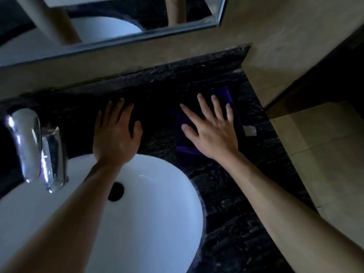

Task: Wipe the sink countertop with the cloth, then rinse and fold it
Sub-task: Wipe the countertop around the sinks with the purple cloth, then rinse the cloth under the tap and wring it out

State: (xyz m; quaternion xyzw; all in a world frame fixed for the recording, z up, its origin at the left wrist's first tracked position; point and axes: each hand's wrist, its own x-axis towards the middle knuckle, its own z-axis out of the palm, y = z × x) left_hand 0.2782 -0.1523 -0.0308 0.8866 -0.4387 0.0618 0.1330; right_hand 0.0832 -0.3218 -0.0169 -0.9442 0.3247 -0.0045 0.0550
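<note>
A dark purple cloth [226, 95] lies flat on the black marble countertop [226, 203], to the right of the white round sink [153, 203]. My right hand [212, 129] presses on the cloth with its fingers straight and spread. A white label [249, 130] of the cloth sticks out at its right edge. My left hand [116, 131] rests flat on the bare countertop just behind the sink's rim, fingers straight, holding nothing.
A chrome faucet [33, 146] stands at the left of the sink. A mirror [110, 22] hangs on the beige tiled wall behind. A tiled side wall [285, 62] closes the countertop at the right. Beige floor tiles [325, 154] show beyond the counter's edge.
</note>
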